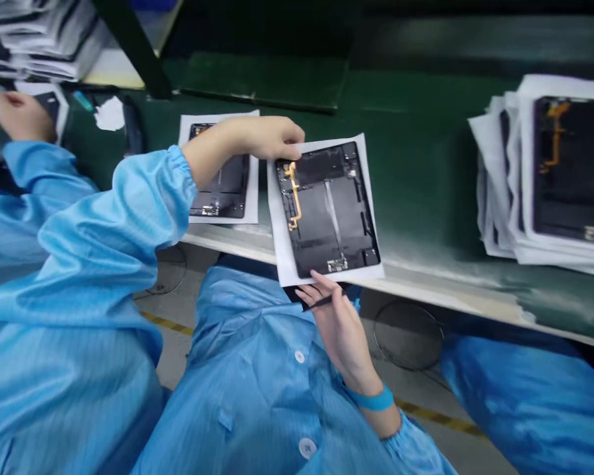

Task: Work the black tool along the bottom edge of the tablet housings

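The panel (pixel 321 218) lies face-up on a white sheet (pixel 284 254) between the person's two hands, its far part above the green bench (pixel 416 165) and its near end out past the bench's front edge (pixel 426 280). Its long axis runs away from the body, the far end leaning a little left, with the orange flex (pixel 296 194) along the left side. The left hand (pixel 270 137) comes across from the left, thumb and fingers pinched on the sheet's far-left corner; whether they also grip the panel is hidden. The right hand (pixel 339 333) is palm up at the near edge, fingertips at the panel's near-left end and thumb apart from them; a dark strip (pixel 323 301) crosses by the thumb, and whether it is gripped cannot be told. From the left hand the panel thus lies to the right and toward the body; from the right hand, straight outward. A second panel (pixel 222 191) rests on its own sheet to the left, partly under the left forearm, so the left hand is nearer to it. The pile (pixel 505 171) stands well apart on the right, nearer to the right hand.
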